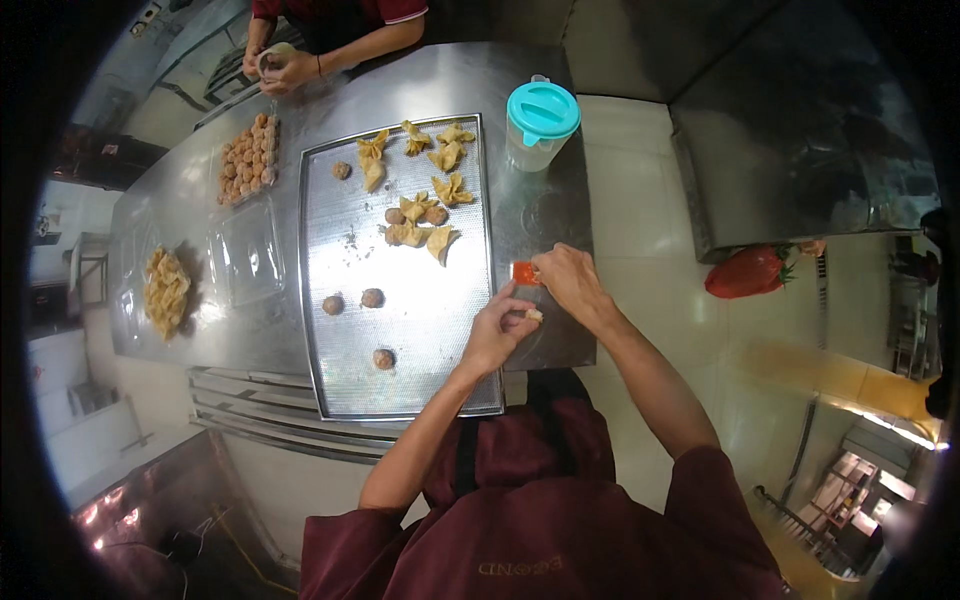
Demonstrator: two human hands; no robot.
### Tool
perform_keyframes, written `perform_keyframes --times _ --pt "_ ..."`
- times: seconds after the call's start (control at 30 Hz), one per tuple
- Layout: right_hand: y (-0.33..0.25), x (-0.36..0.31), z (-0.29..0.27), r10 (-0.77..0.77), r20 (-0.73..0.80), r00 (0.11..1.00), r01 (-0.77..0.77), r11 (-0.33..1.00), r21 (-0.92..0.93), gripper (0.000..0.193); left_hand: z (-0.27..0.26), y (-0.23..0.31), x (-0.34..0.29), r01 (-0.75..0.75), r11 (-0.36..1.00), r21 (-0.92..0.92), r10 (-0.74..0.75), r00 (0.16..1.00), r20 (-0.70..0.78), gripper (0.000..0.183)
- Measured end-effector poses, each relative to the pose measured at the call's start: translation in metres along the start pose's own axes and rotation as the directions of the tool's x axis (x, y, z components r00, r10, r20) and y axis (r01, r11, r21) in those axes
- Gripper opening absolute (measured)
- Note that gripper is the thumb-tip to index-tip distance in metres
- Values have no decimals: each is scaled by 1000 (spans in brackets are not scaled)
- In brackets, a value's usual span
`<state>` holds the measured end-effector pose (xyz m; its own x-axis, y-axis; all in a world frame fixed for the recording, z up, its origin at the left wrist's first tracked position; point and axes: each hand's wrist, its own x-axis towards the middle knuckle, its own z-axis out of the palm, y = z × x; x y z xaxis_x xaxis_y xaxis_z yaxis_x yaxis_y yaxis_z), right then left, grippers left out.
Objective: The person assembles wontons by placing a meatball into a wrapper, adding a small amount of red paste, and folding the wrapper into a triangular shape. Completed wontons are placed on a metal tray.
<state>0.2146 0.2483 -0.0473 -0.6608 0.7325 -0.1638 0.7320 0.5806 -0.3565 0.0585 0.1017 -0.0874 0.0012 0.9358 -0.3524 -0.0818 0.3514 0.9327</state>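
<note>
I see a small red container [524, 273] just left of the right hand [568, 280], grip unclear; the left hand [493, 335] pinches a pale piece [534, 315].

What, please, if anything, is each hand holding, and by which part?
Right hand: a red object, seemingly by its right end. Left hand: a pale piece, part unclear.

I am working in bright glare, darkness ringing my view.
White light is washing over the tray [430, 310] and gleaming off the steel table [440, 82]; the metal box [800, 130] is lying in shadow, edges are bending, the lower right is blurring.
</note>
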Motion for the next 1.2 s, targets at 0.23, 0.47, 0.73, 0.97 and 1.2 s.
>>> perform_keyframes --times 0.23,0.47,0.73,0.97,1.2 --pt "13 -2 -16 158 70 985 -171 834 524 20 0 13 -5 33 998 -47 -33 999 -3 28" --pt "-1 -30 -70 152 136 979 -178 314 933 27 -19 54 -34 -35 994 -105 25 996 -88 31" --pt "-85 -92 -161 72 -91 993 97 -84 992 26 -42 92 -56 -50 986 -159 28 991 -134 35" --pt "-167 -128 -227 -137 -338 931 274 -349 896 18 -51 106 -59 -116 972 -204 82 983 -163 34" --pt "-211 -134 -232 -176 -656 734 364 -714 599 16 -55 120 -65 -125 977 -176 93 979 -180 35"
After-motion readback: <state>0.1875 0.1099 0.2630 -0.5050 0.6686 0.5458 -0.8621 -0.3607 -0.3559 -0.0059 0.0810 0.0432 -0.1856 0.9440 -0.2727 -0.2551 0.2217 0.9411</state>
